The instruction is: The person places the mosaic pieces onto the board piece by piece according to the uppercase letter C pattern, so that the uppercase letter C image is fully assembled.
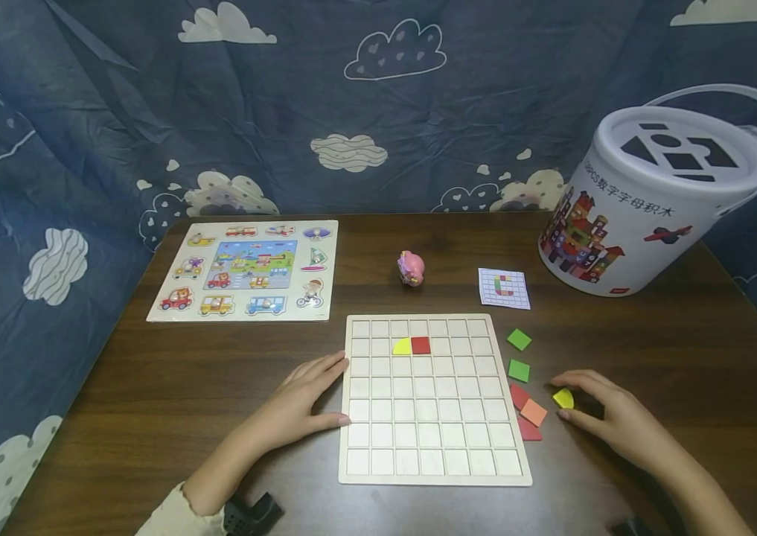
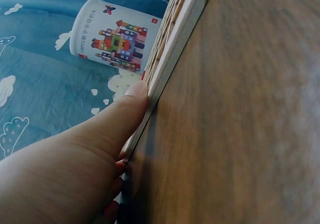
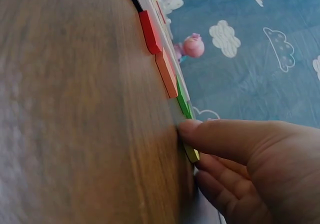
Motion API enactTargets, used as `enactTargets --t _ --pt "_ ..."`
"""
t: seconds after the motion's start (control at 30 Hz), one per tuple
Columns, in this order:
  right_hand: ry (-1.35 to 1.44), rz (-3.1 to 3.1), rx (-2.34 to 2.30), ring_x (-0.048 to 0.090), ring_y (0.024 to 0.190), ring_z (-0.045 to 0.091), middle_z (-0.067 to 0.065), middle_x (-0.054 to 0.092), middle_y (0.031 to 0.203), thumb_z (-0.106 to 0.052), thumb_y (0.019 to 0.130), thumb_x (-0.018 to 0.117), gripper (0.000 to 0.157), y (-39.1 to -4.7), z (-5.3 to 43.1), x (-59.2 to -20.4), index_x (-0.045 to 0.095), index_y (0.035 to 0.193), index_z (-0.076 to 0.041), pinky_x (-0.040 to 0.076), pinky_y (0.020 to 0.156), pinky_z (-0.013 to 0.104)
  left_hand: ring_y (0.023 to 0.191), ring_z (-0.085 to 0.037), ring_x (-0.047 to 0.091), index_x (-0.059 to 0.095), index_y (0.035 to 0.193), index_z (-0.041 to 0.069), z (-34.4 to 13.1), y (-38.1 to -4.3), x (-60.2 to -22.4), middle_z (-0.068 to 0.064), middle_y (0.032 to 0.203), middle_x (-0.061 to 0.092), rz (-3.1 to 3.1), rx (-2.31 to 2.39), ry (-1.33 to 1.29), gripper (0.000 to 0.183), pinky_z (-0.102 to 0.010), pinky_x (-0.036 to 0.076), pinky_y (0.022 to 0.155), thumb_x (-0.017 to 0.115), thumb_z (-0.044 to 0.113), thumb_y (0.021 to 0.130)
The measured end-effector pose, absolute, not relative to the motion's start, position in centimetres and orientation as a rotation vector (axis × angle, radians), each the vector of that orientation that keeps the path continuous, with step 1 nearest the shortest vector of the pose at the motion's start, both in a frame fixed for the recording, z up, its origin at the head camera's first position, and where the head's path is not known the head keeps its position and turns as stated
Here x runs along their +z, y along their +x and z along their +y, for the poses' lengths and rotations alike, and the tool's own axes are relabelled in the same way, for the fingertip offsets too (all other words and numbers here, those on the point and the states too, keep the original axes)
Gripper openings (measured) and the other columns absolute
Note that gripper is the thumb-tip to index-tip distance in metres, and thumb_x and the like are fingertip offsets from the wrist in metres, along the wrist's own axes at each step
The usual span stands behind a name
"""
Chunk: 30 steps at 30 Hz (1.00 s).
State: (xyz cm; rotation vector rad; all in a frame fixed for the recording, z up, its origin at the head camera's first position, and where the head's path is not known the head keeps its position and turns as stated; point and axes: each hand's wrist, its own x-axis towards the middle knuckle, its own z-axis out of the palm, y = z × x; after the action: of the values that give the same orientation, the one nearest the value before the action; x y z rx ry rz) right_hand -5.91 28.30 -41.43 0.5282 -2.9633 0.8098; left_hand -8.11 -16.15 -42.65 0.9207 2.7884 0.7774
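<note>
A pale wooden grid board (image 1: 394, 429) lies flat on the table. My left hand (image 1: 298, 402) rests at its left side, thumb and fingertips against the edge; the left wrist view shows the thumb (image 2: 134, 91) on the rim. On the board a yellow quarter-round tile (image 1: 402, 346) sits beside a red square tile (image 1: 421, 345). To the right of the board, my right hand (image 1: 609, 417) pinches a yellow rounded tile (image 1: 563, 398) between thumb and fingers, low at the tabletop. Near it lie green tiles (image 1: 519, 371), an orange tile (image 1: 534, 412) and red tiles (image 1: 529, 429).
A small pattern card (image 1: 504, 288) lies behind the green tiles. Farther back stand a pink toy figure (image 1: 411, 268) and a large white bucket (image 1: 646, 216) with a shape-hole lid. At the back left is a vehicle picture puzzle (image 1: 251, 272). A patterned cloth (image 1: 378, 104) hangs behind the table.
</note>
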Motion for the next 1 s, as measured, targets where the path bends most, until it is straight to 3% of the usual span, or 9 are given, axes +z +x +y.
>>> enactTargets --t 0.1,0.23,0.33,0.5,0.7,1.0 --pt "0.516 -2.965 0.794 0.053 0.093 0.020 0.005 0.056 0.109 -0.015 0.074 0.074 0.044 -5.9 28.2 -41.4 0.057 0.114 -0.008 0.045 0.076 0.032 0.130 -0.026 0.024 0.031 0.140 0.008 -16.1 -8.1 -42.7 -0.006 0.145 0.025 2.791 0.776 0.923 0.081 -0.047 0.018 0.103 0.057 0.054 0.080" --pt "0.391 -3.012 0.787 0.053 0.087 0.024 0.010 0.055 0.102 -0.026 0.073 0.075 0.048 -5.9 28.0 -41.1 0.056 0.111 -0.002 0.046 0.071 0.043 0.130 -0.025 0.024 0.031 0.141 0.009 -16.2 -8.1 -42.7 -0.006 0.145 0.025 2.794 0.776 0.926 0.081 -0.047 0.018 0.103 0.057 0.054 0.080" --pt "0.295 -3.052 0.787 0.052 0.083 0.025 0.010 0.055 0.096 -0.031 0.073 0.075 0.046 -6.0 27.8 -40.9 0.059 0.104 -0.002 0.046 0.070 0.044 0.130 -0.025 0.024 0.031 0.141 0.008 -16.2 -8.1 -42.7 -0.006 0.145 0.025 2.793 0.778 0.927 0.080 -0.047 0.018 0.103 0.058 0.053 0.080" --pt "0.305 -3.062 0.813 0.053 0.084 0.026 0.010 0.055 0.096 -0.021 0.075 0.073 0.033 -6.2 27.5 -40.8 0.061 0.101 -0.004 0.046 0.073 0.047 0.130 -0.025 0.023 0.031 0.140 0.008 -16.2 -8.1 -42.7 -0.006 0.145 0.026 2.791 0.778 0.924 0.080 -0.046 0.017 0.104 0.058 0.053 0.080" --pt "0.386 -3.002 0.872 0.055 0.091 0.030 0.012 0.059 0.102 -0.016 0.079 0.070 0.032 -6.8 26.5 -39.3 0.060 0.107 -0.004 0.043 0.077 0.053 0.130 -0.024 0.023 0.031 0.141 0.008 -16.2 -8.1 -42.7 -0.006 0.145 0.026 2.790 0.780 0.920 0.081 -0.046 0.017 0.104 0.058 0.053 0.080" --pt "0.537 -2.819 0.950 0.056 0.087 0.021 0.006 0.059 0.103 -0.010 0.077 0.071 0.036 -9.1 22.2 -35.7 0.059 0.111 -0.006 0.049 0.072 0.042 0.130 -0.025 0.023 0.030 0.141 0.009 -16.1 -8.1 -42.7 -0.006 0.145 0.025 2.793 0.774 0.909 0.082 -0.047 0.018 0.103 0.058 0.054 0.079"
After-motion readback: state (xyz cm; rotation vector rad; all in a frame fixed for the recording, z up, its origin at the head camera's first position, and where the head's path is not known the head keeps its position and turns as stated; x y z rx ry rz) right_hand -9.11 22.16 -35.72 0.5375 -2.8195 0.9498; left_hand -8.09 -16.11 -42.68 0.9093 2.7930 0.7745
